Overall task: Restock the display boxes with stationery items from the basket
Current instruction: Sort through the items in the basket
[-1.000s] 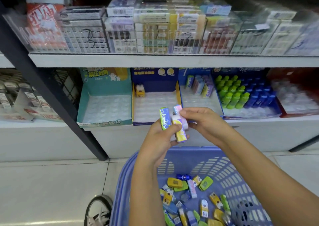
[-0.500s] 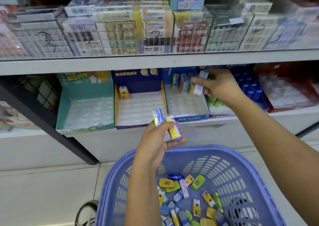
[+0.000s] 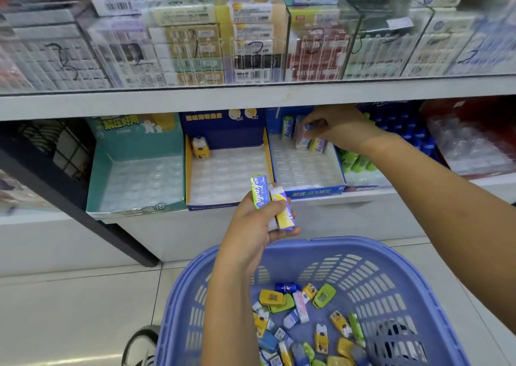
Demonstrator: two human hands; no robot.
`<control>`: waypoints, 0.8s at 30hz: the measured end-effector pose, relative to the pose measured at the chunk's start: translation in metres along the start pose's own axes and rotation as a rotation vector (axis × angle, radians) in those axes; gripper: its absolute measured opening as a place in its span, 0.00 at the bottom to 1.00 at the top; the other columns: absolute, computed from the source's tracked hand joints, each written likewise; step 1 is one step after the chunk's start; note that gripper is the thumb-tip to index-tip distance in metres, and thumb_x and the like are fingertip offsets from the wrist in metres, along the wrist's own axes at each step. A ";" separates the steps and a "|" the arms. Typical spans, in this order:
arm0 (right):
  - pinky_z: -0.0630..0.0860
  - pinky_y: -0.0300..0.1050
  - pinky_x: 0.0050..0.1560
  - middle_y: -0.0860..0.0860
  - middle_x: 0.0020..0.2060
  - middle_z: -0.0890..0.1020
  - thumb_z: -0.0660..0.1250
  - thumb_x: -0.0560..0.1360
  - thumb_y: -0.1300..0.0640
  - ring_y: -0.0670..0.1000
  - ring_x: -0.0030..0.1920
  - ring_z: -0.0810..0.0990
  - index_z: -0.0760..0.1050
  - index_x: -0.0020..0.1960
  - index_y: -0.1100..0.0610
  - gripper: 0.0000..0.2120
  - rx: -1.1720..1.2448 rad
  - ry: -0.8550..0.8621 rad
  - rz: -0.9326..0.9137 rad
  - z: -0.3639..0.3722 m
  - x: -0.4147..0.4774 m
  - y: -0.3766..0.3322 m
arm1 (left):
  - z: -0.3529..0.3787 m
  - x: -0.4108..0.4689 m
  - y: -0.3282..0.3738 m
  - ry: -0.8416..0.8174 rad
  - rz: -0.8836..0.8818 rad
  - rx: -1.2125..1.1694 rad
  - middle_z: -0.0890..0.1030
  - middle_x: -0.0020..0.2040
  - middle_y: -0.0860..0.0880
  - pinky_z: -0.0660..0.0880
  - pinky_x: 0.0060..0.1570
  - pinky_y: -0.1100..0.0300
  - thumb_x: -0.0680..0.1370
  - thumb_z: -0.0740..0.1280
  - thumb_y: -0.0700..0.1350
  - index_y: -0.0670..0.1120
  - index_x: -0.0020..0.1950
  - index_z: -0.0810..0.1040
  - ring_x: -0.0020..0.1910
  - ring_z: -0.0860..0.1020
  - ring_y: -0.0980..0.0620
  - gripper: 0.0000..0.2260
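My left hand [image 3: 255,223] holds two erasers upright above the basket, a green-sleeved one [image 3: 259,191] and a yellow-and-purple one [image 3: 283,209]. My right hand [image 3: 339,127] reaches under the upper shelf into the back of the blue display box [image 3: 315,191] and pinches a pale eraser [image 3: 303,138] standing in the back row beside a green one [image 3: 288,127] and a yellow-purple one [image 3: 319,145]. The blue plastic basket [image 3: 396,268] below holds several loose erasers and small stationery items [image 3: 303,318].
A dark blue and yellow box [image 3: 192,181] holds one yellow dog-shaped eraser [image 3: 200,148]. The teal box [image 3: 95,178] at left has only its clear tray. Green and blue bottles [image 3: 360,161] stand right of the blue box. The upper shelf [image 3: 251,97] overhangs closely. A shoe [image 3: 139,346] shows beside the basket.
My right hand took one eraser from my left hand, carried it up and right into the blue box, and now lowers it into the back row. My left hand keeps two erasers.
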State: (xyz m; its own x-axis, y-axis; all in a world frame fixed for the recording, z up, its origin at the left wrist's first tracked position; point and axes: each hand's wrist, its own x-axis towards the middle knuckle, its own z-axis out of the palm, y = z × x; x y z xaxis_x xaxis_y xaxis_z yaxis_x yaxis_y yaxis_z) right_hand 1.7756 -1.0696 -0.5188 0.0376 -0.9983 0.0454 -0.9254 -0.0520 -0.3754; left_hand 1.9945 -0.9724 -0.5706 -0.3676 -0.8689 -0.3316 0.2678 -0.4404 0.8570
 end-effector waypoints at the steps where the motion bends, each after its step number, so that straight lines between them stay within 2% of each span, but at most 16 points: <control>1: 0.69 0.43 0.51 0.52 0.51 0.79 0.67 0.75 0.56 0.52 0.52 0.76 0.79 0.58 0.58 0.13 -0.027 -0.034 0.006 -0.002 0.000 0.000 | 0.000 0.000 -0.001 -0.003 0.000 0.011 0.82 0.42 0.45 0.80 0.35 0.56 0.77 0.64 0.35 0.40 0.57 0.76 0.36 0.81 0.51 0.09; 5: 0.68 0.43 0.53 0.51 0.57 0.79 0.66 0.76 0.54 0.52 0.56 0.76 0.77 0.62 0.55 0.15 -0.029 -0.100 0.055 -0.011 0.001 -0.002 | -0.002 0.001 -0.003 -0.017 -0.005 0.037 0.82 0.41 0.46 0.80 0.36 0.56 0.77 0.65 0.35 0.44 0.53 0.76 0.37 0.82 0.52 0.07; 8: 0.67 0.40 0.52 0.51 0.58 0.78 0.64 0.78 0.55 0.52 0.58 0.75 0.76 0.62 0.55 0.14 -0.063 -0.138 0.040 -0.011 0.001 -0.003 | -0.001 0.001 -0.004 -0.024 -0.007 0.041 0.82 0.43 0.46 0.80 0.36 0.56 0.77 0.65 0.36 0.46 0.54 0.75 0.37 0.82 0.52 0.08; 12: 0.72 0.40 0.52 0.48 0.48 0.79 0.70 0.74 0.57 0.50 0.52 0.77 0.78 0.54 0.56 0.10 0.105 -0.066 0.087 -0.008 0.002 -0.001 | -0.002 0.001 -0.004 -0.036 -0.002 0.052 0.81 0.46 0.45 0.80 0.37 0.57 0.77 0.65 0.35 0.48 0.54 0.75 0.38 0.82 0.53 0.10; 16: 0.68 0.23 0.34 0.48 0.44 0.80 0.75 0.69 0.57 0.43 0.40 0.75 0.81 0.48 0.57 0.09 0.114 -0.031 0.114 -0.001 0.006 0.001 | -0.003 -0.001 -0.004 -0.042 -0.001 0.065 0.81 0.48 0.45 0.80 0.38 0.58 0.77 0.66 0.36 0.49 0.55 0.75 0.39 0.82 0.53 0.11; 18: 0.65 0.21 0.30 0.48 0.44 0.80 0.75 0.69 0.57 0.40 0.38 0.73 0.81 0.49 0.57 0.10 0.099 -0.057 0.143 -0.001 0.009 0.002 | -0.002 -0.001 -0.004 -0.042 -0.002 0.072 0.81 0.49 0.44 0.80 0.38 0.57 0.77 0.66 0.36 0.49 0.56 0.75 0.39 0.82 0.53 0.12; 20: 0.68 0.23 0.34 0.49 0.47 0.80 0.73 0.70 0.56 0.43 0.41 0.74 0.80 0.50 0.56 0.10 0.041 -0.085 0.156 -0.003 0.010 -0.001 | 0.000 -0.002 -0.003 -0.038 -0.004 0.072 0.81 0.50 0.44 0.80 0.38 0.57 0.77 0.66 0.36 0.49 0.57 0.75 0.40 0.82 0.53 0.12; 22: 0.76 0.37 0.44 0.50 0.49 0.81 0.72 0.71 0.54 0.49 0.45 0.77 0.79 0.51 0.55 0.09 0.009 -0.030 0.134 -0.002 0.005 -0.011 | 0.002 -0.002 -0.002 -0.037 -0.008 0.068 0.80 0.50 0.44 0.80 0.38 0.57 0.77 0.66 0.35 0.49 0.57 0.74 0.41 0.81 0.52 0.13; 23: 0.78 0.40 0.42 0.49 0.46 0.81 0.73 0.70 0.51 0.48 0.43 0.78 0.78 0.49 0.54 0.10 0.095 0.017 0.116 -0.002 -0.002 -0.020 | 0.003 -0.002 -0.002 -0.037 -0.008 0.063 0.80 0.50 0.44 0.80 0.38 0.57 0.77 0.66 0.35 0.49 0.58 0.74 0.41 0.81 0.51 0.13; 24: 0.77 0.38 0.36 0.48 0.41 0.80 0.74 0.69 0.49 0.46 0.39 0.78 0.79 0.47 0.53 0.11 0.243 0.025 0.082 -0.001 -0.011 -0.031 | 0.004 -0.003 -0.002 -0.037 -0.005 0.059 0.79 0.49 0.44 0.80 0.38 0.58 0.77 0.65 0.35 0.49 0.58 0.74 0.41 0.80 0.50 0.13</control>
State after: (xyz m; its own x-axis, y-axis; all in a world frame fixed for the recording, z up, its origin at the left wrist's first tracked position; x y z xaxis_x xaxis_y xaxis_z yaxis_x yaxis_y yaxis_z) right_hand 1.8035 -1.0566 -0.5070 -0.0459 -0.9986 0.0274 -0.8071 0.0209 -0.5901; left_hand 1.9914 -0.9686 -0.5696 -0.4014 -0.8574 -0.3222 0.2134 -0.4296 0.8774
